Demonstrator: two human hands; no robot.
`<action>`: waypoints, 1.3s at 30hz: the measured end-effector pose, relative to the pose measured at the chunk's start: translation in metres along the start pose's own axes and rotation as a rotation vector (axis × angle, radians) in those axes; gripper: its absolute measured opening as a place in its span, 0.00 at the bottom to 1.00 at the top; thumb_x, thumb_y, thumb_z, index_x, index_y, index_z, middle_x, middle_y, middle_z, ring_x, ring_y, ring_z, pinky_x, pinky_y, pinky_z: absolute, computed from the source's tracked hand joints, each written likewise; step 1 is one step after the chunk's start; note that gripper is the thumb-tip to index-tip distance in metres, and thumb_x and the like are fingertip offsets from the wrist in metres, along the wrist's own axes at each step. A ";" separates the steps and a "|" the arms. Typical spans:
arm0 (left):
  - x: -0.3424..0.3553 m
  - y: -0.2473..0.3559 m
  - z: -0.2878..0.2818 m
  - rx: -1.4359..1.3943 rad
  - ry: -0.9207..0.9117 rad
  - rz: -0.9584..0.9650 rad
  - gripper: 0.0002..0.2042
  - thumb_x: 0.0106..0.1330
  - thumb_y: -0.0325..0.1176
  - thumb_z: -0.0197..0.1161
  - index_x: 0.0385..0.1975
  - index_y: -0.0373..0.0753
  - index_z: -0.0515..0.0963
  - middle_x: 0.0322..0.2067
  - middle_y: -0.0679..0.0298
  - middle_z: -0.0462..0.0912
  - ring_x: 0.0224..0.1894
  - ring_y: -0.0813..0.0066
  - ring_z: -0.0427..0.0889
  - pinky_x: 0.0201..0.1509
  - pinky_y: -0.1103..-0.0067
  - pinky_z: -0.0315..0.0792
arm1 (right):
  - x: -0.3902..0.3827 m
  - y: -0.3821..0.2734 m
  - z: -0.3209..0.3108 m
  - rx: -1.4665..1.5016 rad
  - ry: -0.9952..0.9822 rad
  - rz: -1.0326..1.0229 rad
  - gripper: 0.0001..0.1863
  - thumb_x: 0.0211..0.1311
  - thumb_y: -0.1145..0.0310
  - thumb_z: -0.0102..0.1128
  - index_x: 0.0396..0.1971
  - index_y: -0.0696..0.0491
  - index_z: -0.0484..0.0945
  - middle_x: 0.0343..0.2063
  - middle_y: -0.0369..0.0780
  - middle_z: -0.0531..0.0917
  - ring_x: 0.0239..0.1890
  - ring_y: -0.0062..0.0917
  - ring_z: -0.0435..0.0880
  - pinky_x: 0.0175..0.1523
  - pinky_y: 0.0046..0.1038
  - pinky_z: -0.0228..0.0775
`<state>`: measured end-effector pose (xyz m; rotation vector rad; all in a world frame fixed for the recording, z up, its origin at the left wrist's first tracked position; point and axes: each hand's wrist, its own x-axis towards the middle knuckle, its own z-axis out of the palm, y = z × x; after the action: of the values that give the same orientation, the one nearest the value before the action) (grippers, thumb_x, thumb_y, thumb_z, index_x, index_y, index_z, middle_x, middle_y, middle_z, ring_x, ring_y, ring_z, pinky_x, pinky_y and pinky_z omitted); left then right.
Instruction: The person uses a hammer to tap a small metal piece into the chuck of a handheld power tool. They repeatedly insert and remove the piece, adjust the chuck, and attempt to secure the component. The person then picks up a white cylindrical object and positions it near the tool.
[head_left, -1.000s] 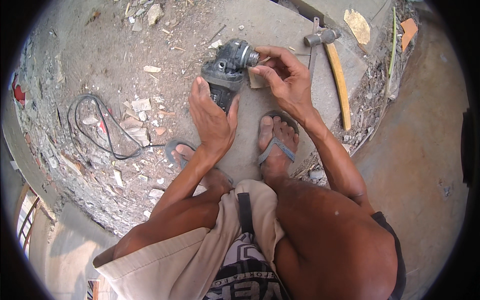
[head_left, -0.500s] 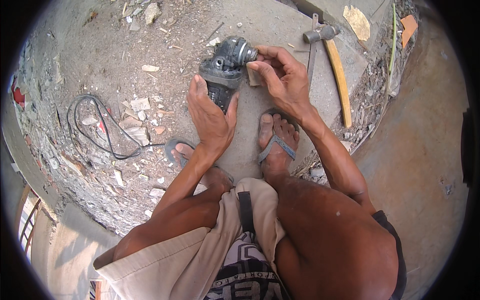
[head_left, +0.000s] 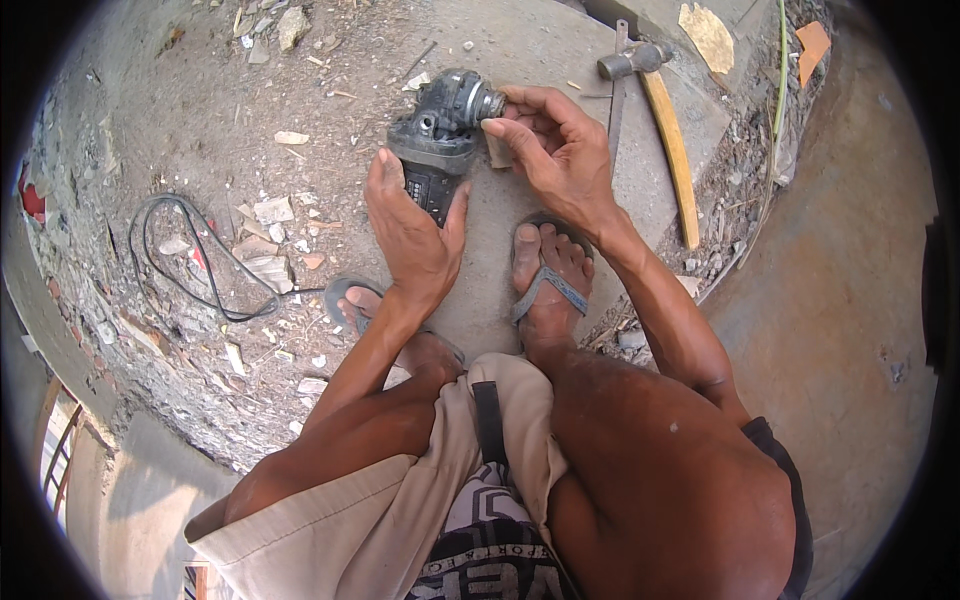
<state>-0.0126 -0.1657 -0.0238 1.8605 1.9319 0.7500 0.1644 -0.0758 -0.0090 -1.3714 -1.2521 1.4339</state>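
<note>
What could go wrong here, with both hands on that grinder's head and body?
1. The right hand has fingers at the spindle of the angle grinder while the left hand grips its body; if it is powered, an accidental start could catch them.
2. The black cord loops through rubble beside the foot, a likely snag.
3. Open sandals leave toes exposed if the tool slips.

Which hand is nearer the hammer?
Right. The right hand is at the grinder head, just left of the hammer; the left hand grips the grinder body, farther away.

Hammer [head_left: 660,120] right of grinder [head_left: 440,140]; cable [head_left: 190,260] left
</note>
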 end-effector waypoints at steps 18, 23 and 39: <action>0.001 -0.001 -0.002 0.019 -0.041 -0.005 0.46 0.62 0.31 0.76 0.73 0.22 0.50 0.65 0.29 0.62 0.67 0.29 0.67 0.72 0.48 0.61 | 0.001 -0.002 -0.004 0.224 -0.084 0.084 0.20 0.65 0.79 0.66 0.56 0.64 0.80 0.40 0.39 0.83 0.36 0.12 0.82 0.37 0.14 0.75; 0.002 -0.002 -0.003 0.008 -0.041 -0.003 0.46 0.63 0.31 0.76 0.73 0.22 0.50 0.65 0.29 0.62 0.67 0.29 0.66 0.72 0.48 0.60 | 0.002 -0.001 -0.005 0.221 -0.098 0.098 0.20 0.65 0.78 0.66 0.57 0.64 0.80 0.39 0.38 0.83 0.37 0.12 0.82 0.38 0.13 0.76; 0.007 -0.008 -0.018 -0.197 -0.110 -0.152 0.45 0.63 0.31 0.76 0.73 0.22 0.52 0.65 0.35 0.64 0.66 0.40 0.65 0.73 0.54 0.58 | 0.005 -0.017 0.000 0.143 -0.140 0.074 0.20 0.65 0.76 0.65 0.56 0.62 0.82 0.36 0.37 0.85 0.35 0.11 0.80 0.38 0.15 0.75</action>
<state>-0.0301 -0.1605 -0.0140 1.5854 1.8348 0.7440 0.1617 -0.0670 0.0066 -1.2501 -1.1711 1.6623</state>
